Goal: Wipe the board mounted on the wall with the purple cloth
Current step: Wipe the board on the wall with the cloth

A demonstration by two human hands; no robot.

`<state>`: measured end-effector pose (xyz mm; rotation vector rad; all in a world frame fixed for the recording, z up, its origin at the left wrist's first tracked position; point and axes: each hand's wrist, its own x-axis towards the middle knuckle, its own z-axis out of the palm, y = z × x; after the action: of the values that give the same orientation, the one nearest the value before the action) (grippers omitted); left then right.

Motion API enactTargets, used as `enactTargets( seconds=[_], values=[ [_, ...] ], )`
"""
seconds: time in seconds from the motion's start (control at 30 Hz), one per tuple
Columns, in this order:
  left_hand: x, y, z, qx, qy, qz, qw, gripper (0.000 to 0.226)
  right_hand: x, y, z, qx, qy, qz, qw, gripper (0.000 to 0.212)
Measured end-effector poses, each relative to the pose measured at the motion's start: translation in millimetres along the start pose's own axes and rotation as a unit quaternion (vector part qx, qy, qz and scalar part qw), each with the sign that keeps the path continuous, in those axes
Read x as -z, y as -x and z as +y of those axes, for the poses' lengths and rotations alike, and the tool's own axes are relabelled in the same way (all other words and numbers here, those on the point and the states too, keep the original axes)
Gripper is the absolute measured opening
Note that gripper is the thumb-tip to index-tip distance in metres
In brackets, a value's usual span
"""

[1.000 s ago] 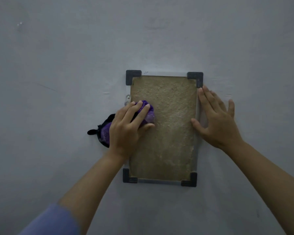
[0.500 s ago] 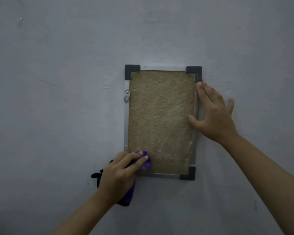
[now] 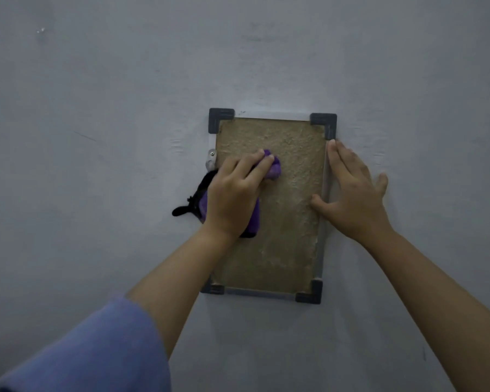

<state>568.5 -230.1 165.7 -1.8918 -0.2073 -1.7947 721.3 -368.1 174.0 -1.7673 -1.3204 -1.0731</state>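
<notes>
A tan, rough board (image 3: 289, 222) in a thin metal frame with dark plastic corners hangs upright on the wall. My left hand (image 3: 234, 196) presses a purple cloth (image 3: 274, 168) with a black edge against the board's upper left part. The cloth's black end sticks out to the left of my hand. My right hand (image 3: 354, 193) lies flat with fingers spread on the board's right frame edge and the wall beside it, the thumb resting on the board.
The grey painted wall (image 3: 111, 137) fills the view. A small metal bracket with a screw (image 3: 211, 158) holds the board's left edge, just above my left hand. My blue sleeve (image 3: 96, 352) shows at the bottom left.
My left hand slid the cloth down the left side to the bottom corner, then back up to the upper left of the board. My right hand kept its place on the right edge.
</notes>
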Motion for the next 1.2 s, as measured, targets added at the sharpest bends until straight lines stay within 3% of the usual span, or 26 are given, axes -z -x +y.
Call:
enactTargets(
  seconds=[0.13,0.3,0.5,0.6,0.8,0.97,1.2],
  values=[
    [5.9,61.8,14.6,-0.058,-0.021,-0.017,0.998,0.027,11.1,-1.3,-1.6,0.002,0.017,-0.039,0.999,0.094],
    [15.2,130.9,28.1,-0.091,0.009,-0.095,0.991,0.025,25.6,-4.9,-0.9,-0.006,0.001,-0.11,0.994,0.103],
    [31.0,145.6,29.5,-0.13,0.045,-0.153,0.979,0.028,27.6,-4.1,-2.6,-0.023,-0.001,-0.116,0.993,0.112],
    [39.8,130.4,25.4,-0.11,0.059,-0.129,0.984,0.027,25.2,-3.9,-0.3,-0.036,-0.026,-0.115,0.992,0.112],
    [34.6,33.1,9.6,-0.016,0.034,0.023,0.999,0.023,25.8,-4.3,-1.1,-0.029,-0.004,-0.111,0.993,0.11],
    [-2.6,-9.9,2.9,0.039,0.006,-0.001,0.999,0.026,26.3,-4.2,1.9,-0.022,0.011,-0.118,0.993,0.11],
    [9.1,92.6,13.9,-0.137,0.03,-0.098,0.985,0.023,20.6,-5.7,0.5,-0.029,-0.006,-0.103,0.994,0.112]
  ],
)
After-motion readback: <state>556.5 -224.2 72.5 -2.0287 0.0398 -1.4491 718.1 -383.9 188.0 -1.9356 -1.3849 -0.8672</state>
